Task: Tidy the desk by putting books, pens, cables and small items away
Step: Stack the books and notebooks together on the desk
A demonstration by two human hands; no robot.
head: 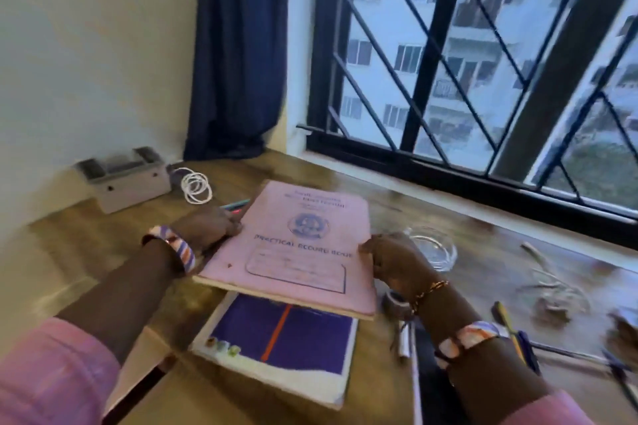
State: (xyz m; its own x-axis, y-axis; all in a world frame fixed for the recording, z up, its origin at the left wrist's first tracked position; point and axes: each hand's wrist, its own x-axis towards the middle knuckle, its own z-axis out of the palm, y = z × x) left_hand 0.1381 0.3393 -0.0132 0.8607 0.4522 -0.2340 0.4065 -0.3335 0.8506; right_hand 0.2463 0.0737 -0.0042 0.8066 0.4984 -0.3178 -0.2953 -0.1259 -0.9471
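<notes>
A large pink record book (pixel 297 245) is held flat over the wooden desk (pixel 483 252), overlapping the far end of a purple-and-white book (pixel 283 345) beneath it. My left hand (pixel 207 228) grips its left edge and my right hand (pixel 397 262) grips its right edge. Pens (pixel 236 206) poke out beyond my left hand. A coiled white cable (pixel 196 187) lies behind them. More pens (pixel 514 338) lie at the right, next to my right forearm.
A grey box (pixel 127 179) stands against the wall at the back left. A clear glass ashtray (pixel 433 248) sits just right of my right hand. A tape roll (pixel 395 302) and tangled cords (pixel 549 290) lie right. A barred window (pixel 483 62) and blue curtain (pixel 238 45) close off the back.
</notes>
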